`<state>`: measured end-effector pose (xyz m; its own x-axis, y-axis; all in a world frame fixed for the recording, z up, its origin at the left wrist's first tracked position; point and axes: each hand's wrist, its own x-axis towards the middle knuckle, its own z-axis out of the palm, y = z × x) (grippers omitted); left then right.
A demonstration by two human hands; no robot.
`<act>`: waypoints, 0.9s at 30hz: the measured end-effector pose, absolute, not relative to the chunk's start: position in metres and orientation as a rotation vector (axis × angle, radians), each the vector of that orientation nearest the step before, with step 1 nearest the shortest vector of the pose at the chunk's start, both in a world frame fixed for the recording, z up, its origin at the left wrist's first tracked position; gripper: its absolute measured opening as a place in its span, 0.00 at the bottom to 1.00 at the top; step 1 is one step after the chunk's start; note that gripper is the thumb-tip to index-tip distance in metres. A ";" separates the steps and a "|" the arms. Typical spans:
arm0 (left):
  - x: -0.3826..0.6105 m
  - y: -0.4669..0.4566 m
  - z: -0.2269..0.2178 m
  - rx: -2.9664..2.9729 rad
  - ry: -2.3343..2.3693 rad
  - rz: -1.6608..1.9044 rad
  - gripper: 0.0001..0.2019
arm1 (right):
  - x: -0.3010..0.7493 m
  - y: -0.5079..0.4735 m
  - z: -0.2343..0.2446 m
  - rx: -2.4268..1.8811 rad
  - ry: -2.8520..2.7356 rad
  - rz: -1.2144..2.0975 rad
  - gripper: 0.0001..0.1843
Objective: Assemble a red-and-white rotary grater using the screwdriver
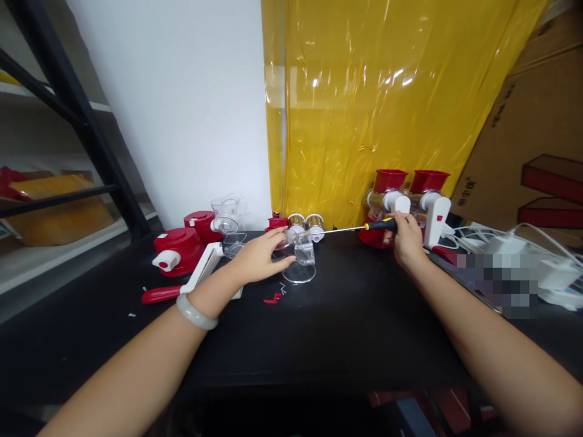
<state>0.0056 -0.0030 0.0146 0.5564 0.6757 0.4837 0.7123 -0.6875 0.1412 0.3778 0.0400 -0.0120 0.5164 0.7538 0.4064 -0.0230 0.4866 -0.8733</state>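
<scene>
My left hand (259, 254), a pale bangle at its wrist, is closed round a clear plastic grater body (304, 250) in the middle of the black table. The body's round clear base stands near the tabletop. In my right hand (407, 240) is a screwdriver (381, 225) with a black and yellow handle. Its long shaft points left, and the tip meets or overlaps the clear body's right side; whether it touches a screw cannot be seen. Small red plastic pieces (272, 299) and tiny screw-like bits (283, 288) lie just in front of the body.
Two assembled red and white rotary graters (436, 215) stand at the back right. Red bases (178, 250), a white crank with a red handle (161, 295) and clear parts (229, 213) lie left. Metal grating drums (314, 222) stand behind. White cables and chargers (556, 273) crowd the right.
</scene>
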 end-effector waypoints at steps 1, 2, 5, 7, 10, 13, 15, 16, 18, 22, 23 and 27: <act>0.006 -0.003 0.015 -2.715 -1.206 -0.797 0.23 | 0.378 0.040 -0.012 -0.957 -0.920 0.554 0.16; 0.006 -0.003 0.015 -2.720 -1.205 -0.800 0.23 | 0.378 0.039 -0.012 -0.956 -0.912 0.556 0.17; 0.006 -0.004 0.015 -2.719 -1.219 -0.802 0.23 | 0.378 0.039 -0.012 -0.900 -0.867 0.629 0.16; 0.006 -0.004 0.016 -2.714 -1.231 -0.801 0.24 | 0.379 0.039 -0.012 -0.845 -0.875 0.668 0.15; 0.006 -0.004 0.016 -2.726 -1.223 -0.808 0.24 | 0.381 0.040 -0.014 -0.815 -0.909 0.660 0.16; 0.006 -0.004 0.015 -2.723 -1.223 -0.804 0.23 | 0.382 0.041 -0.014 -0.843 -0.894 0.662 0.16; 0.006 -0.004 0.015 -2.708 -1.227 -0.789 0.23 | 0.380 0.041 -0.013 -0.871 -0.873 0.657 0.16; 0.006 -0.003 0.015 -2.704 -1.227 -0.783 0.24 | 0.380 0.041 -0.012 -0.886 -0.865 0.649 0.16; 0.006 -0.003 0.015 -2.711 -1.223 -0.777 0.24 | 0.378 0.041 -0.011 -0.922 -0.857 0.622 0.15; 0.006 -0.004 0.016 -2.728 -1.217 -0.788 0.23 | 0.377 0.039 -0.011 -0.960 -0.866 0.588 0.17; 0.006 -0.004 0.016 -2.727 -1.218 -0.791 0.23 | 0.377 0.039 -0.011 -0.944 -0.864 0.599 0.17; 0.006 -0.004 0.016 -2.717 -1.224 -0.801 0.24 | 0.379 0.039 -0.013 -0.828 -0.866 0.675 0.14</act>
